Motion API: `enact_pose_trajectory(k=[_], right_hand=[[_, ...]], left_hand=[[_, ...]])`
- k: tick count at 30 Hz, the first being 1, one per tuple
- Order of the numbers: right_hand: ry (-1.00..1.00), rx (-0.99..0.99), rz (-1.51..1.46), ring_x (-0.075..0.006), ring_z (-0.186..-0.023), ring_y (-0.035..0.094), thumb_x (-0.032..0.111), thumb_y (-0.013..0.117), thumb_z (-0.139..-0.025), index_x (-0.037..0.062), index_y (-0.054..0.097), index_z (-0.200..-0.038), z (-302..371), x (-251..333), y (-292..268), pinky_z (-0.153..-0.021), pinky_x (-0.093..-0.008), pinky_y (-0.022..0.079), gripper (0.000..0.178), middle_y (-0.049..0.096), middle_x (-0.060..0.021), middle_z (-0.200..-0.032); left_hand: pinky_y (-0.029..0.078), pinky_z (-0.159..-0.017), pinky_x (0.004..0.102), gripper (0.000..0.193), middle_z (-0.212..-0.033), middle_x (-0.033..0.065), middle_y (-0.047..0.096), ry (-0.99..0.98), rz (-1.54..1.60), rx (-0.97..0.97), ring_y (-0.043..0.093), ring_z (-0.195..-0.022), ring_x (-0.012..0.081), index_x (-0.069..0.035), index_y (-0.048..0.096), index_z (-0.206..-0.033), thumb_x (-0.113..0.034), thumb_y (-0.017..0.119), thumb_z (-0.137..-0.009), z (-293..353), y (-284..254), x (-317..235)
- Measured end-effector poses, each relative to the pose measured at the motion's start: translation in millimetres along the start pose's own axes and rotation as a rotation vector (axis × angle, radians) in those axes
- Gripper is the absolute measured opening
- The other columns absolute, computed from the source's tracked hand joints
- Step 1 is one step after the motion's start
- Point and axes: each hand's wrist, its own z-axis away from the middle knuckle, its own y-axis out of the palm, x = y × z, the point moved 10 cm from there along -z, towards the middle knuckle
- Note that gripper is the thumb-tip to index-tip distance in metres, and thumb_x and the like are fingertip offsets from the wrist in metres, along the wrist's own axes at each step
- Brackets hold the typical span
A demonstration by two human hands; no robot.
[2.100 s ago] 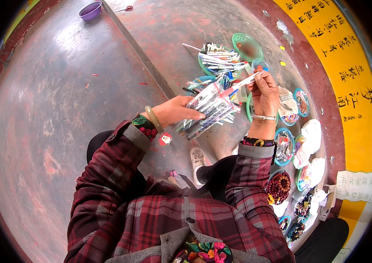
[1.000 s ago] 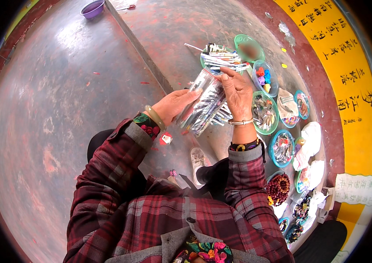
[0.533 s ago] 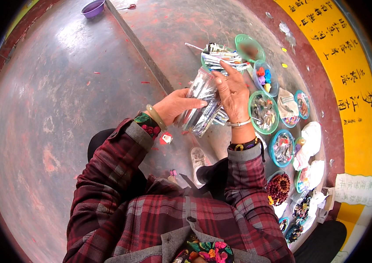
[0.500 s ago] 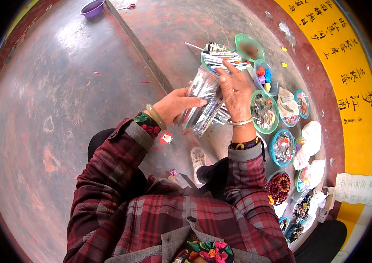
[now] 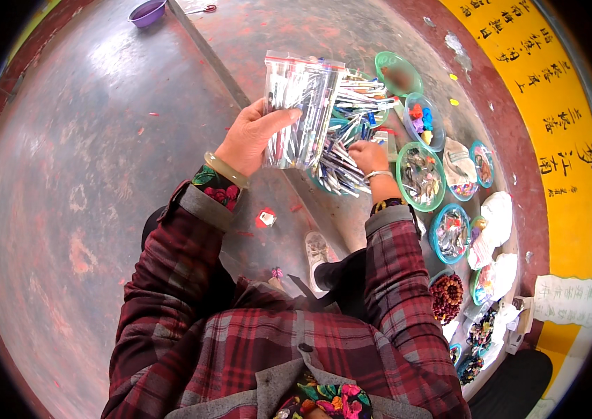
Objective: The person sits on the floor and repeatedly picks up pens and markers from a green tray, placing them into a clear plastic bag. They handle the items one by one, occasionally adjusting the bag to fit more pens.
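Note:
My left hand [image 5: 248, 138] grips a clear zip bag [image 5: 310, 94] by its left side, thumb across the front. The bag is upright, has a red strip along its top and is filled with pens. Just right of its lower part, my right hand [image 5: 368, 158] is at a blue basket's heap of loose pens [image 5: 339, 169]. Its fingers are curled in against the pens, and what they pinch is hidden. Behind the bag, a green basket holds more pens [image 5: 362, 94], mostly white ones. The bag covers part of both heaps.
On the right stand a green basket of small packets [image 5: 420, 178], a bowl of coloured pieces [image 5: 418, 126], a blue basket [image 5: 449, 234] and a heap of brown beads [image 5: 447, 297]. A purple basin [image 5: 147, 14] sits far left. My shoe [image 5: 317, 255] is below the pens.
The bag has been raised, moved left and turned upright in my left hand. My right hand has left the bag and come down to the pens in the blue basket.

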Motion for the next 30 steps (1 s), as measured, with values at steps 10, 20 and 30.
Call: enact_pose_trajectory(k=[10, 20, 30], right_hand=[[0.125, 0.153, 0.570, -0.0289, -0.092, 0.062, 0.015, 0.050, -0.081, 0.0060, 0.068, -0.091, 3, -1, 62, -0.076, -0.0395, 0.051, 0.022, 0.063, -0.0135, -0.099], [0.291, 0.120, 0.384, -0.0335, -0.090, 0.061, 0.013, 0.054, -0.076, 0.0065, 0.067, -0.088, 8, -10, 52, -0.077, -0.0418, 0.049, 0.019, 0.063, -0.0182, -0.096], [0.235, 0.213, 0.343, -0.0338, -0.092, 0.060, 0.014, 0.052, -0.076, 0.0079, 0.066, -0.092, -1, -39, 63, -0.079, -0.0420, 0.048, 0.022, 0.063, -0.0179, -0.096]], left_hand=[[0.049, -0.074, 0.0274, 0.022, -0.098, 0.0052, 0.061, -0.014, 0.055, -0.002, 0.060, -0.085, 0.0119, -0.001, 0.054, -0.107, -0.009, 0.056, -0.087, 0, -8, 2], [0.050, -0.073, 0.0274, 0.022, -0.097, 0.0063, 0.062, -0.033, 0.037, -0.003, 0.061, -0.084, 0.0123, 0.000, 0.053, -0.105, -0.009, 0.057, -0.086, 4, -2, 1], [0.050, -0.072, 0.0272, 0.022, -0.096, 0.0058, 0.062, -0.028, 0.032, 0.022, 0.061, -0.082, 0.0122, 0.000, 0.054, -0.106, -0.009, 0.057, -0.086, 3, 2, 4]])
